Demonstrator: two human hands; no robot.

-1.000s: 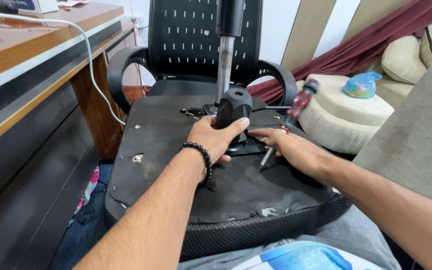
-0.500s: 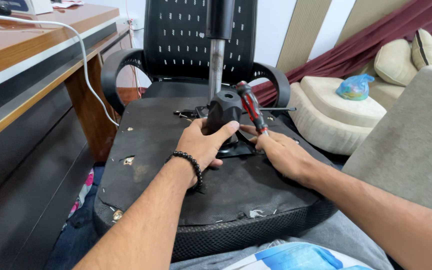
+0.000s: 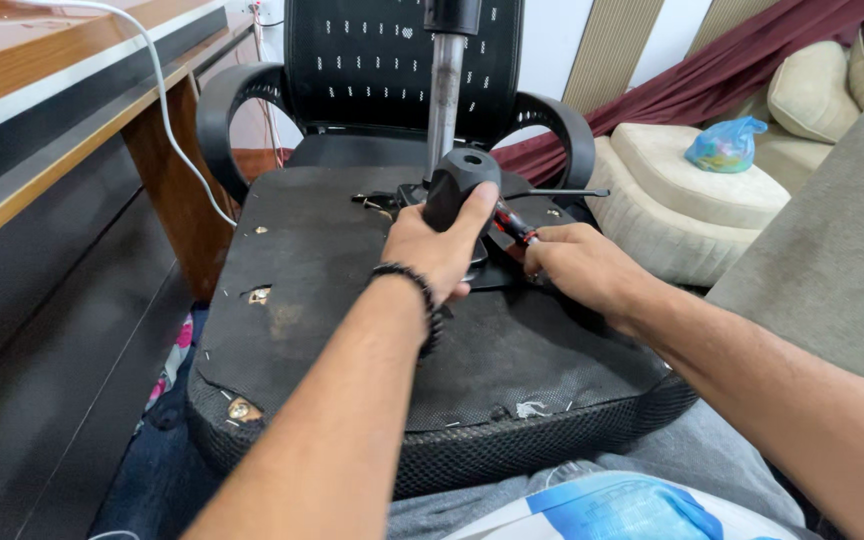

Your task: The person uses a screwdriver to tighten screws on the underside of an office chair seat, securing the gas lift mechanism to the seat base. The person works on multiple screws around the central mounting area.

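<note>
Black cylinder housing (image 3: 457, 185): upright at the middle of the upturned chair seat underside (image 3: 352, 330), at the foot of the metal column (image 3: 444, 95).
Left hand (image 3: 437, 250): fingers wrapped closed around the housing.
Screwdriver (image 3: 514, 225): red-and-black handle, just right of the housing, low over the mounting plate.
Right hand (image 3: 577, 265): fingers closed on the screwdriver.
Lever rod (image 3: 567, 192): thin, sticking out to the right.
Surroundings: wooden desk (image 3: 62, 110) far left, cream ottoman (image 3: 682, 195) with blue bag (image 3: 722, 145) far right.

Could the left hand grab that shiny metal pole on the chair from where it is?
Probably yes. The left hand grips the black knob just below the metal pole, and nothing stands between them; it would have to let go first.
</note>
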